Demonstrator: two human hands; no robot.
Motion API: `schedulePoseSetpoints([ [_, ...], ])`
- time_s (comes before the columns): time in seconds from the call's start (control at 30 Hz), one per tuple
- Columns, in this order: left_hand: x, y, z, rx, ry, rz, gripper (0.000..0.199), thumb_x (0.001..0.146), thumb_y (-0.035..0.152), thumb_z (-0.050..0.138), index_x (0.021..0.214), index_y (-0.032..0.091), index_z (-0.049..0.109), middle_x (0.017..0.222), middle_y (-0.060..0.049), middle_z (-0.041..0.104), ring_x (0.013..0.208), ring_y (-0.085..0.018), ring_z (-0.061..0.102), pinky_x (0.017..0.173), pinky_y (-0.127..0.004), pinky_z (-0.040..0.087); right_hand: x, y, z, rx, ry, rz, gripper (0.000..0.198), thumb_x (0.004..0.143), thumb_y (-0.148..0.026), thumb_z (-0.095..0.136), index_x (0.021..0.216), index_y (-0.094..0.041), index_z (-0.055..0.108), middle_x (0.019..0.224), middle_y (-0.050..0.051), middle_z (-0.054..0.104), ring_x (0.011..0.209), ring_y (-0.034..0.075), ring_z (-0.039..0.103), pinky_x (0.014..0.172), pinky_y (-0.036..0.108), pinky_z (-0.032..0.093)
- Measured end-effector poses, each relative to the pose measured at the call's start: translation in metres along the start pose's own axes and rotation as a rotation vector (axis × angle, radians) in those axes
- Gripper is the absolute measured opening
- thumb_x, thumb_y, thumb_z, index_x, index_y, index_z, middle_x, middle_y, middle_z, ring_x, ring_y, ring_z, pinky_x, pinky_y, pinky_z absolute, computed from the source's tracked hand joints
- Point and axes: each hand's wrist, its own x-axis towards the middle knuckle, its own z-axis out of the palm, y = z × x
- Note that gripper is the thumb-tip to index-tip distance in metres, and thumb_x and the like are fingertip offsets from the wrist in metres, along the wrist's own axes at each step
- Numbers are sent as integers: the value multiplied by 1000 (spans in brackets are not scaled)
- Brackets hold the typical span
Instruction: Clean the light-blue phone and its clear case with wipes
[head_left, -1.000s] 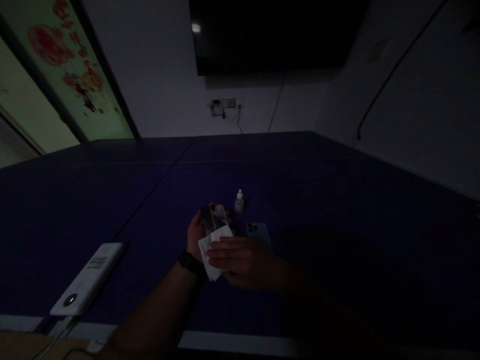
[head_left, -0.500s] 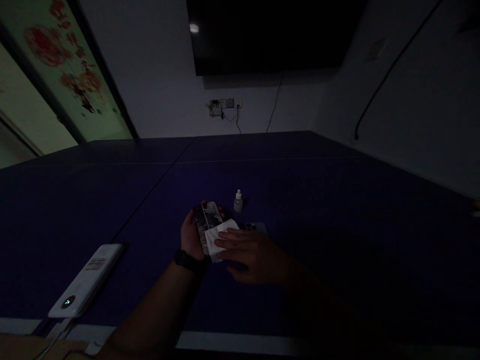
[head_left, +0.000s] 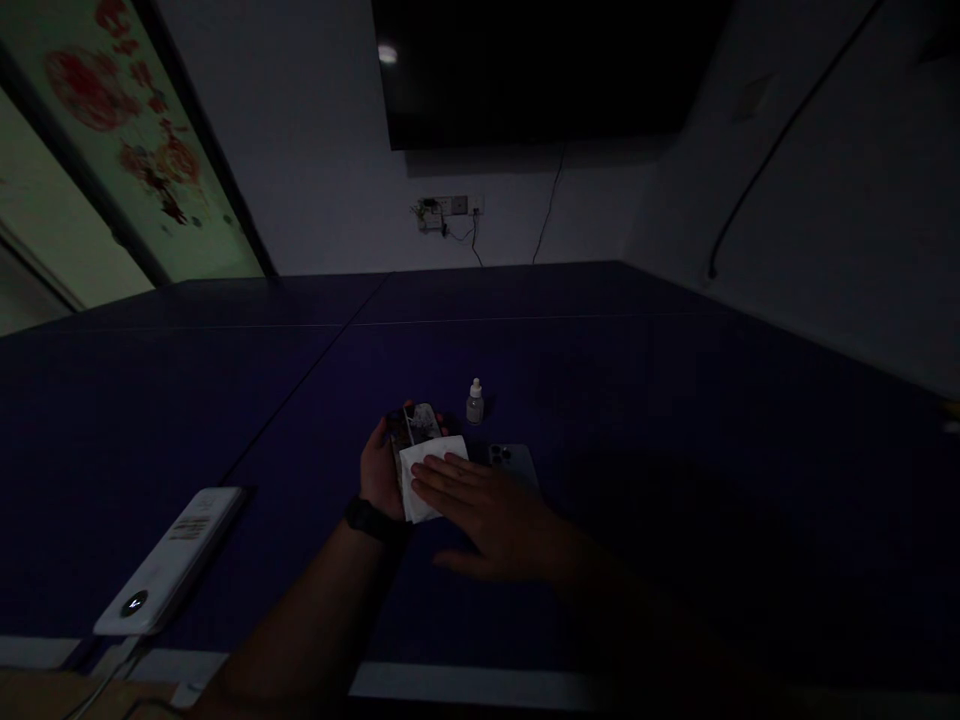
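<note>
A phone (head_left: 422, 423) with a patterned, lit-looking face rests in my left hand (head_left: 381, 472), whose fingers wrap round its edges above the table. A white wipe (head_left: 409, 490) covers the lower part of the phone. My right hand (head_left: 487, 515) lies flat on the wipe, fingers stretched out and thumb apart, pressing it against the phone. Beside it on the table is a second phone (head_left: 517, 458), camera side up and partly hidden by the right hand. A small clear dropper bottle (head_left: 475, 408) with a white cap stands upright just beyond the hands.
At the left front lies a white power bank (head_left: 172, 560) with a lit round display and a cable (head_left: 112, 675) plugged in. The dark blue table (head_left: 300, 420) reaches back to the wall, where a television (head_left: 540, 75) hangs above sockets (head_left: 448, 208).
My right hand has moved slightly left and flattened, carrying the wipe left over the phone. More of the second phone shows. My left hand stays nearly still.
</note>
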Motion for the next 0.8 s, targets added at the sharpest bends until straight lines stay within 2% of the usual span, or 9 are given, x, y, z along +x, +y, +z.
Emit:
schedulePoseSetpoints([
  [0.1, 0, -2, -1, 23, -14, 7, 39, 99, 45, 42, 108, 22, 72, 103, -10, 75, 95, -26, 71, 94, -48, 52, 1, -1, 1, -22, -4, 79, 71, 99, -51, 55, 153, -6, 42, 162, 18, 38, 153, 28, 32, 128, 46, 26],
  [0.2, 2, -6, -2, 51, 4, 10, 40, 99, 47, 43, 112, 22, 72, 103, -11, 74, 90, -25, 72, 91, -45, 53, 2, -3, 5, -25, 17, 155, 75, 98, -52, 58, 156, -8, 37, 163, 17, 35, 154, 28, 29, 128, 46, 26],
  [0.3, 2, -9, -1, 81, 25, -8, 41, 100, 46, 41, 109, 21, 72, 100, -12, 74, 86, -25, 72, 87, -42, 53, 2, -5, 6, 9, 12, 100, 82, 97, -58, 57, 157, -7, 35, 164, 17, 33, 154, 28, 28, 129, 44, 24],
  [0.4, 0, -10, 3, 87, 23, 9, 40, 100, 46, 40, 107, 22, 72, 100, -11, 75, 84, -26, 72, 85, -43, 54, -1, -2, 2, 43, -10, 4, 72, 99, -57, 53, 154, -11, 43, 161, 13, 40, 152, 24, 34, 129, 42, 24],
  [0.5, -2, -13, 6, 79, 21, 11, 40, 100, 46, 40, 111, 22, 70, 100, -11, 75, 87, -25, 73, 88, -43, 53, -3, 5, -4, 18, 7, 61, 64, 101, -51, 52, 151, -11, 46, 159, 14, 43, 150, 25, 37, 127, 45, 27],
  [0.57, -3, -15, 6, 85, 2, -12, 41, 100, 46, 41, 117, 21, 69, 101, -11, 75, 90, -25, 73, 90, -43, 53, -3, 6, -4, -7, 15, 122, 70, 100, -51, 55, 152, -6, 43, 160, 17, 40, 151, 28, 36, 127, 47, 28],
  [0.63, -3, -17, 4, 92, -24, -39, 41, 99, 46, 44, 121, 20, 67, 101, -11, 75, 90, -25, 72, 90, -41, 53, -2, 5, -3, 0, 6, 111, 77, 97, -55, 58, 153, -5, 41, 161, 18, 38, 152, 29, 34, 127, 46, 28],
  [0.73, -2, -21, 4, 95, -28, -76, 43, 99, 47, 44, 125, 20, 66, 101, -11, 75, 86, -24, 72, 88, -41, 53, -3, 5, -2, 36, -10, 48, 73, 97, -56, 56, 154, -13, 42, 161, 13, 40, 151, 25, 36, 128, 44, 24],
  [0.8, -1, -23, 6, 100, 7, -72, 42, 100, 44, 43, 127, 20, 64, 101, -11, 75, 85, -23, 73, 89, -41, 54, -4, 9, -3, 37, 9, 104, 68, 99, -52, 56, 154, -16, 42, 160, 12, 43, 151, 25, 37, 128, 46, 24],
])
